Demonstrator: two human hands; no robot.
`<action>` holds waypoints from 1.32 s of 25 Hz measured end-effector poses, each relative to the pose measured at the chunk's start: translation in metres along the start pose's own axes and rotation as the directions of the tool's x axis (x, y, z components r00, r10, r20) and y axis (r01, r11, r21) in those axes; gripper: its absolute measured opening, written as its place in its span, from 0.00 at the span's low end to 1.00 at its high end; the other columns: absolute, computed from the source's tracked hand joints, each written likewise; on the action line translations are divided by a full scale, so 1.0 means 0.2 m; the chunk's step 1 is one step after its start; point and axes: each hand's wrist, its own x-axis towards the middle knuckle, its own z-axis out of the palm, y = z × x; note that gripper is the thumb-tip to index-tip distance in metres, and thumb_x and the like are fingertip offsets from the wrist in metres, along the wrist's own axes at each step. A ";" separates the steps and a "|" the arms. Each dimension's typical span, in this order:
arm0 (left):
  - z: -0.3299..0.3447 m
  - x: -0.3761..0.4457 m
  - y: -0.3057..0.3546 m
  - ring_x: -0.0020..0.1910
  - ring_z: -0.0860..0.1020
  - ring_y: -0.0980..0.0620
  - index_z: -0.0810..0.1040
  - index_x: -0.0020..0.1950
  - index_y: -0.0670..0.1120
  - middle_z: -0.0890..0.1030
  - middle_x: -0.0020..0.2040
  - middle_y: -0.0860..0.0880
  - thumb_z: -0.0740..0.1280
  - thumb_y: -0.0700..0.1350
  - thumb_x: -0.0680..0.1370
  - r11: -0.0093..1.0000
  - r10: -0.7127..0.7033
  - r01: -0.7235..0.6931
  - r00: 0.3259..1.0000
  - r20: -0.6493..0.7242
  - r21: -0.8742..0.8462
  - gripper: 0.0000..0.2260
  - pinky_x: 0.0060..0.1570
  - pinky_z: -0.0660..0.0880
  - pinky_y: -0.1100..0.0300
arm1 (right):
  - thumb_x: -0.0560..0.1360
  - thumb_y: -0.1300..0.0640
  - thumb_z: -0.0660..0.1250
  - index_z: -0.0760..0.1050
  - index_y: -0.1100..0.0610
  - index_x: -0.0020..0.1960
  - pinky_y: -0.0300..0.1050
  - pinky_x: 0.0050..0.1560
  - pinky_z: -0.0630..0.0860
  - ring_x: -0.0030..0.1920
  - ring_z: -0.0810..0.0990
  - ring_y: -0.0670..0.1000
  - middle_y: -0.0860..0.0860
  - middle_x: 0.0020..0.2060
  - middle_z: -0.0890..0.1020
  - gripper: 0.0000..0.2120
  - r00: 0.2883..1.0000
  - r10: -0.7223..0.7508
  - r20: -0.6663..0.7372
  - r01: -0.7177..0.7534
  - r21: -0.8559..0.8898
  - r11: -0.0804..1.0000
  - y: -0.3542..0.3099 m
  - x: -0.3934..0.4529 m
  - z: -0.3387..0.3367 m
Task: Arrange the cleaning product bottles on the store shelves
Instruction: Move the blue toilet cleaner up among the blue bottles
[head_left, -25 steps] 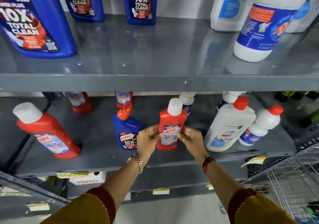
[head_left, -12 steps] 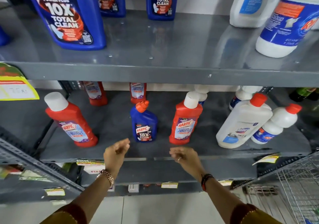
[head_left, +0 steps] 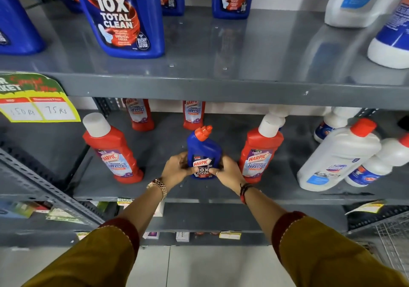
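**Q:** What is being handled, and where is it?

**A:** A small blue bottle (head_left: 204, 151) with an angled orange cap stands upright on the middle shelf (head_left: 155, 190), near its front edge and about midway along its visible width. Its label faces outward.

**Q:** What are the hands doing?

**A:** Both are closed around the bottle's lower half. The left hand (head_left: 177, 169) cups the left side, the right hand (head_left: 228, 172) the right, with thumbs over the label. Whether the base sits on the shelf or is lifted slightly cannot be told.

**Q:** What stands nearby?

**A:** A red bottle (head_left: 257, 154) with a white cap stands just beside the right hand, leaning a little. Another red bottle (head_left: 112, 151) leans well apart to the left. Two more red ones (head_left: 139, 114) stand at the shelf's back edge. White bottles (head_left: 336, 156) crowd the right end. Large blue bottles (head_left: 124, 16) stand on the upper shelf (head_left: 221, 85), and a yellow price tag (head_left: 37, 107) hangs from its front edge at the left.

**Q:** How should this step be done well?

**A:** Probably by gripping low, as now, so the bottle does not tip. Turn the label square to the front and line the base up with the red neighbours. The right elbow side is tight, so a sideways slide risks knocking the leaning red bottle; a short lift and set-down seems safer.
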 end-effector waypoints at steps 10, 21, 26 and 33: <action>0.17 -0.46 0.20 0.42 0.82 0.64 0.79 0.49 0.49 0.85 0.41 0.60 0.73 0.29 0.66 0.991 0.122 -0.128 0.982 -0.146 -0.036 0.19 0.55 0.78 0.47 | 0.68 0.68 0.70 0.74 0.58 0.57 0.34 0.49 0.78 0.47 0.81 0.45 0.53 0.49 0.83 0.19 0.976 -0.206 -0.067 0.208 0.026 0.978 -0.05 -0.48 -0.17; 0.07 -0.95 1.16 0.45 0.83 0.57 0.78 0.60 0.44 0.86 0.42 0.55 0.69 0.32 0.71 0.817 0.531 -0.573 0.791 -0.303 -0.063 0.18 0.45 0.78 0.64 | 0.69 0.67 0.69 0.77 0.47 0.51 0.39 0.48 0.80 0.49 0.83 0.43 0.41 0.45 0.84 0.18 0.767 -0.601 -0.226 0.639 0.181 0.747 -0.74 -1.04 -0.68; 0.01 -0.86 1.55 0.43 0.84 0.55 0.77 0.60 0.45 0.82 0.46 0.51 0.68 0.34 0.73 0.774 0.581 -0.630 0.748 -0.321 -0.066 0.16 0.41 0.78 0.68 | 0.71 0.66 0.68 0.76 0.49 0.52 0.38 0.46 0.80 0.46 0.82 0.42 0.46 0.45 0.83 0.15 0.679 -0.657 -0.328 0.728 0.182 0.661 -1.05 -0.98 -0.87; -0.07 -0.49 1.69 0.48 0.83 0.55 0.75 0.63 0.45 0.84 0.52 0.44 0.69 0.37 0.73 0.816 0.523 -0.571 0.797 -0.303 -0.091 0.18 0.49 0.81 0.57 | 0.72 0.62 0.68 0.74 0.57 0.61 0.50 0.54 0.79 0.55 0.80 0.50 0.53 0.54 0.82 0.18 0.732 -0.584 -0.351 0.668 0.200 0.717 -1.18 -0.65 -0.96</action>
